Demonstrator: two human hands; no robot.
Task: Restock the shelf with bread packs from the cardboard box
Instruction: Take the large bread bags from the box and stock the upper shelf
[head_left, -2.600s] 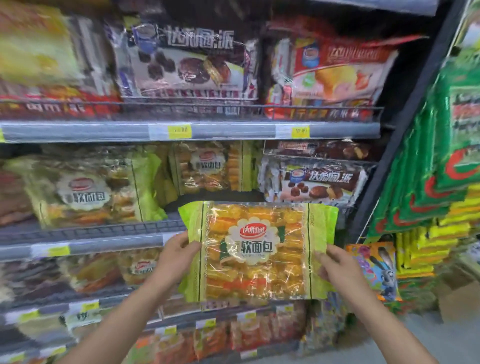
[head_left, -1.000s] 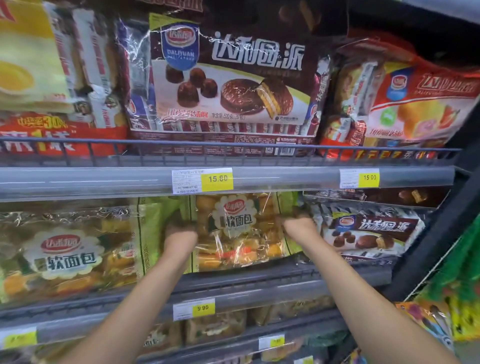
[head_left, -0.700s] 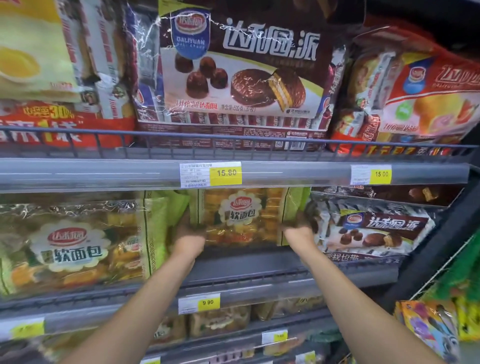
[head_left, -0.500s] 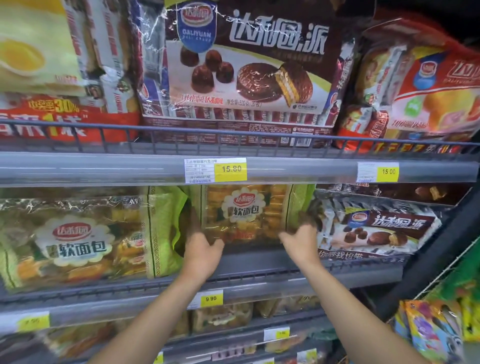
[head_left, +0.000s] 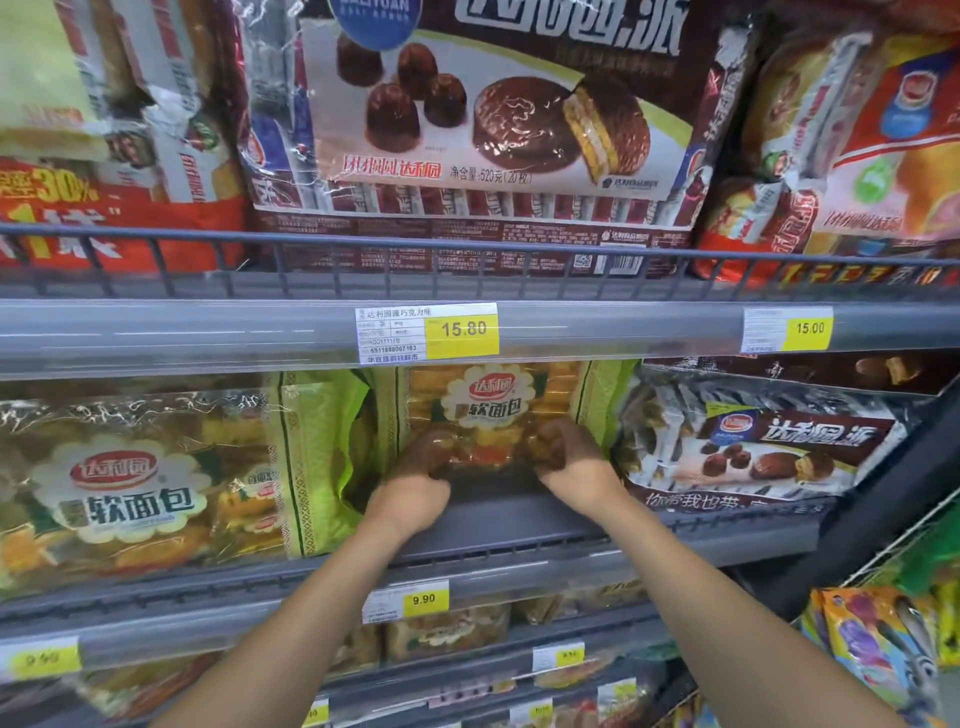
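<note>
Placement step in hand. Pack (head_left: 493, 405) is stood upright on the shelf (head_left: 493, 519), between a stocked pack (head_left: 130, 483) and a pie bag (head_left: 769, 447). Its lower edge is clutched by left grip (head_left: 415, 483) and right grip (head_left: 576, 467) (fingers (head_left: 431, 452) curled, in shadow). Release is judged due next, then a return to the box.

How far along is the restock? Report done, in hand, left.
Done: the left pack stands on the shelf. In hand: left hand and right hand grip the middle pack's bottom edge, deep in the gap. Left: bare shelf in front has room; the box is out of view, remaining stock unknown.
</note>
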